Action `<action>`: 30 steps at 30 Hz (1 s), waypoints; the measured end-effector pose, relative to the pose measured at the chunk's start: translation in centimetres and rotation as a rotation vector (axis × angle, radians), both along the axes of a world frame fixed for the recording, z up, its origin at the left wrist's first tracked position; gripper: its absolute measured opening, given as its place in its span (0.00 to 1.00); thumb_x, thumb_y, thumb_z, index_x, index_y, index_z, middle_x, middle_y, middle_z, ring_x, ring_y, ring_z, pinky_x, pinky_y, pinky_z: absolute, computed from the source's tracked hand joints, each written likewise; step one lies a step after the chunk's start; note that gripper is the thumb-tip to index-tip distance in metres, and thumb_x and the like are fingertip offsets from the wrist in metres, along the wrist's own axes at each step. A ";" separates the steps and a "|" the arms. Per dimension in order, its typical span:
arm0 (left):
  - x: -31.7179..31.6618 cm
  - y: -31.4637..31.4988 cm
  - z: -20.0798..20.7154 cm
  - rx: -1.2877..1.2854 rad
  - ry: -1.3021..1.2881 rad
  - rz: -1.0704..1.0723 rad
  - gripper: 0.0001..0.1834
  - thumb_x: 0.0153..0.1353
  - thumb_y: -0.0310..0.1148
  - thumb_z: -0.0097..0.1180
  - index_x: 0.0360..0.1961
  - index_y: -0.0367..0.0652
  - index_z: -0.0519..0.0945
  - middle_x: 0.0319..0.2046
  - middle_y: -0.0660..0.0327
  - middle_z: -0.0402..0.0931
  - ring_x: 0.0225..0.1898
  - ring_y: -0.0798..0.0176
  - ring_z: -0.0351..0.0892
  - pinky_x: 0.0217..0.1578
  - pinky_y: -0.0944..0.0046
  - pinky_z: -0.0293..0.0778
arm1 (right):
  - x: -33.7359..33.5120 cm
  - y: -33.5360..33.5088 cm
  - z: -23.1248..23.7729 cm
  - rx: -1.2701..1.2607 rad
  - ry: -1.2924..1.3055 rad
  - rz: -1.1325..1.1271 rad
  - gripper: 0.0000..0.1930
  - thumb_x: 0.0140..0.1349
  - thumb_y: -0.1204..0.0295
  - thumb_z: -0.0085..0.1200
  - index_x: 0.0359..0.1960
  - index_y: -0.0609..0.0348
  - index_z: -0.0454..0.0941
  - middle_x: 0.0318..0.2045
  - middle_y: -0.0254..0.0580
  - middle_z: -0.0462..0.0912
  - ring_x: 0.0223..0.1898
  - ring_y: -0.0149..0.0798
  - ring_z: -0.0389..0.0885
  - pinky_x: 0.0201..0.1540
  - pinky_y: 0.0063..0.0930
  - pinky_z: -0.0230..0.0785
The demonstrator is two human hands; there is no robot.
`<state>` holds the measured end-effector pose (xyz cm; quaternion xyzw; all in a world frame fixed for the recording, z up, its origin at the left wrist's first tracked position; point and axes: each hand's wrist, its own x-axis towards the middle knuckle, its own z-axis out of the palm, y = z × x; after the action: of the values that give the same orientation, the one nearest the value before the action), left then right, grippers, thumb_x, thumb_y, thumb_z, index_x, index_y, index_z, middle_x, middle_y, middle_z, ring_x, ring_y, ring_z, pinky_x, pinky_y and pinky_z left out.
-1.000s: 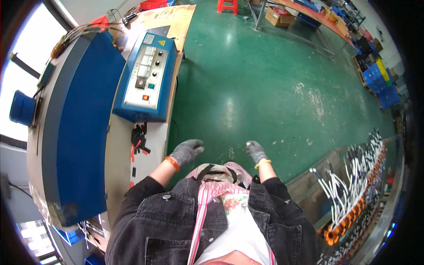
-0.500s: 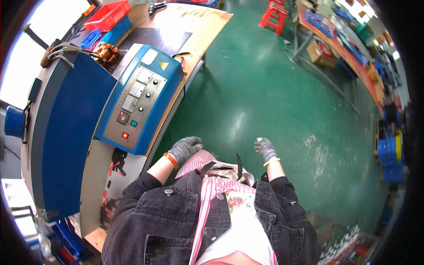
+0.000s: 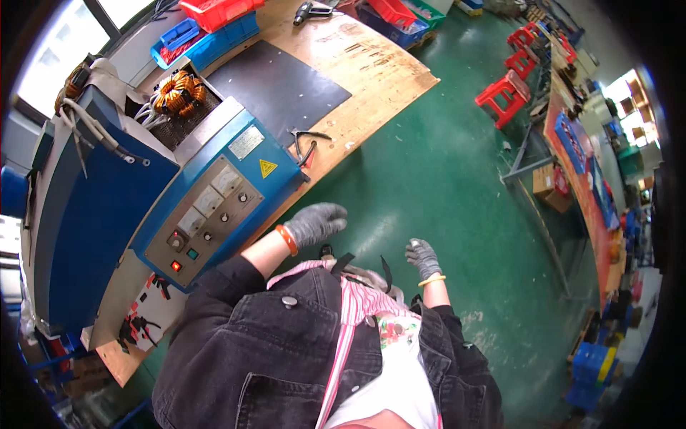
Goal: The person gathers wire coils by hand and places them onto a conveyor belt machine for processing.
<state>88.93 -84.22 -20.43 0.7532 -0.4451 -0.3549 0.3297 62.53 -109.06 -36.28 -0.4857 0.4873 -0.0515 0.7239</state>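
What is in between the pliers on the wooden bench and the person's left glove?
In the head view, the blue machine's corner with its yellow warning sticker sits between the pliers and the left hand, then the bench edge.

Green floor (image 3: 429,164), wood bench (image 3: 371,79), red stools (image 3: 504,93).

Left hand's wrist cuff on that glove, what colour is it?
Orange: the cuff rings the wrist of the grey-gloved left hand, seen clearly in the head view.

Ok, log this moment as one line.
left hand: gloved, empty, beside blue machine | right hand: gloved, empty, over green floor | pliers on bench
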 end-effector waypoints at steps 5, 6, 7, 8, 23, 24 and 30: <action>4.0 -6.0 2.6 -0.028 0.017 0.122 0.21 0.57 0.40 0.52 0.48 0.39 0.72 0.44 0.53 0.75 0.47 0.58 0.74 0.47 0.63 0.69 | 4.0 -6.3 -1.1 0.128 0.058 -0.048 0.15 0.57 0.61 0.52 0.42 0.53 0.69 0.30 0.38 0.76 0.23 0.33 0.75 0.21 0.25 0.68; 4.6 -6.7 2.4 -0.039 0.026 0.161 0.21 0.57 0.40 0.52 0.48 0.39 0.72 0.43 0.53 0.75 0.46 0.58 0.74 0.46 0.63 0.69 | 5.3 -7.5 -0.9 0.127 0.084 0.005 0.16 0.57 0.60 0.51 0.43 0.53 0.68 0.31 0.39 0.76 0.24 0.34 0.75 0.21 0.26 0.69; 5.3 -7.4 2.2 -0.039 0.027 0.194 0.21 0.57 0.40 0.52 0.48 0.39 0.72 0.43 0.53 0.75 0.46 0.58 0.74 0.46 0.63 0.69 | 6.4 -9.2 -1.2 0.126 0.088 0.038 0.16 0.57 0.60 0.51 0.43 0.53 0.68 0.31 0.39 0.76 0.24 0.34 0.75 0.21 0.26 0.69; 6.1 -8.0 2.0 -0.025 0.023 0.238 0.20 0.57 0.40 0.52 0.48 0.39 0.72 0.43 0.53 0.75 0.46 0.58 0.74 0.46 0.63 0.69 | 7.6 -11.0 -1.5 0.126 0.120 0.098 0.17 0.57 0.59 0.51 0.44 0.53 0.67 0.33 0.40 0.76 0.25 0.35 0.75 0.22 0.27 0.69; 8.3 -10.8 0.8 -0.067 0.024 0.995 0.18 0.55 0.36 0.53 0.44 0.37 0.74 0.39 0.49 0.75 0.42 0.54 0.76 0.43 0.62 0.70 | 36.7 -27.4 2.5 -0.071 0.138 0.680 0.18 0.58 0.58 0.48 0.46 0.52 0.69 0.36 0.40 0.78 0.29 0.35 0.77 0.26 0.25 0.72; 8.4 -10.4 0.9 -0.059 -0.039 1.032 0.17 0.54 0.35 0.54 0.44 0.37 0.74 0.39 0.50 0.76 0.41 0.54 0.76 0.42 0.63 0.70 | 38.1 -26.5 2.3 -0.033 0.105 0.746 0.18 0.58 0.58 0.48 0.46 0.53 0.68 0.36 0.41 0.78 0.29 0.35 0.77 0.26 0.25 0.72; 12.7 -9.4 3.9 -0.111 -0.180 1.185 0.15 0.52 0.31 0.57 0.41 0.39 0.75 0.32 0.53 0.76 0.35 0.57 0.77 0.37 0.65 0.72 | 45.8 -20.6 2.2 0.020 0.067 0.990 0.19 0.59 0.58 0.46 0.48 0.54 0.67 0.38 0.42 0.78 0.32 0.36 0.77 0.30 0.28 0.71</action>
<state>101.60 -93.60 -16.53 0.8817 0.0066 -0.0218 0.4712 108.28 -129.67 -34.11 -0.6532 0.2216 0.3185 0.6502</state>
